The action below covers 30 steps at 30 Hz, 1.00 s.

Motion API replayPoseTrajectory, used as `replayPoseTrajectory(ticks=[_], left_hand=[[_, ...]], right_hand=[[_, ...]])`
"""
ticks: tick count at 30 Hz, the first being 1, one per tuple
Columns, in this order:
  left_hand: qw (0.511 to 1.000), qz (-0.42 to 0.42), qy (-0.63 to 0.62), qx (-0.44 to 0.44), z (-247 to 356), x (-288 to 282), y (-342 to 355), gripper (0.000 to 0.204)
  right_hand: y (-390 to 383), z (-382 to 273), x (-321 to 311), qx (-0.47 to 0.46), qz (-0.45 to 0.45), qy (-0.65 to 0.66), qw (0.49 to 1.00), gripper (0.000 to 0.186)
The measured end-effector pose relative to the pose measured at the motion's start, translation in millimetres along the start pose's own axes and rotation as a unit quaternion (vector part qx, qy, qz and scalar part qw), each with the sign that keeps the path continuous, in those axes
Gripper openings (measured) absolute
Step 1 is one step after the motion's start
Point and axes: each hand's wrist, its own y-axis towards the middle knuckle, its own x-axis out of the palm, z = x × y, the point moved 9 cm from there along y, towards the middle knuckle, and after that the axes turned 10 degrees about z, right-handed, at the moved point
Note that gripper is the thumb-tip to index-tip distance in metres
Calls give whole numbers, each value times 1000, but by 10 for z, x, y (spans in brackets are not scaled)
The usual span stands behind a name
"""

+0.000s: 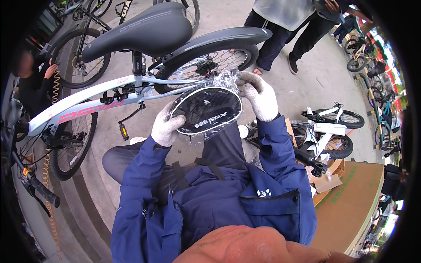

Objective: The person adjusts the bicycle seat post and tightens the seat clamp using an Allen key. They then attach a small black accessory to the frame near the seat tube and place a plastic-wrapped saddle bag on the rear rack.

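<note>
A black rounded pouch (208, 105) with white piping and white print is wrapped in clear plastic, held out over my lap. My left hand (167, 125), in a white knit glove, grips its left end with the thumb across the front. At the upper right, my right hand (260, 98), gloved the same way, pinches the bunched clear plastic wrapping (226, 79). Just beyond the pouch stands a pale blue-white bicycle frame (79, 100) with pink lettering, a black saddle (147, 31) and a black rear mudguard (219, 35). Neither hand touches the bicycle.
A small white bicycle (330, 131) lies to the right beside a large cardboard box (351, 193). People stand at the far side, and another person is at the left edge. A coiled orange hose (49, 206) hangs near steps on the left. More bicycles line the back.
</note>
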Motion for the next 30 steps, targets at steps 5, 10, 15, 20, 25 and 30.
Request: replayPoseTrajectory(ticks=[5, 10, 15, 20, 25, 30], left_hand=[[1000, 3, 6, 4, -13, -180, 10, 78], [999, 29, -41, 21, -18, -299, 62, 79], [999, 29, -28, 18, 109, -437, 91, 63], [963, 114, 227, 90, 432, -643, 92, 43], [934, 144, 297, 135, 356, -475, 52, 41], [946, 127, 270, 129, 267, -491, 85, 46]], right_hand=[[163, -53, 192, -15, 7, -75, 997, 30], [100, 135, 234, 12, 80, -10, 997, 32], [104, 140, 344, 21, 64, -8, 998, 33], [-176, 294, 454, 287, -97, 95, 948, 27], [-260, 460, 504, 340, -142, 235, 899, 30], [11, 482, 259, 162, -32, 139, 976, 54]])
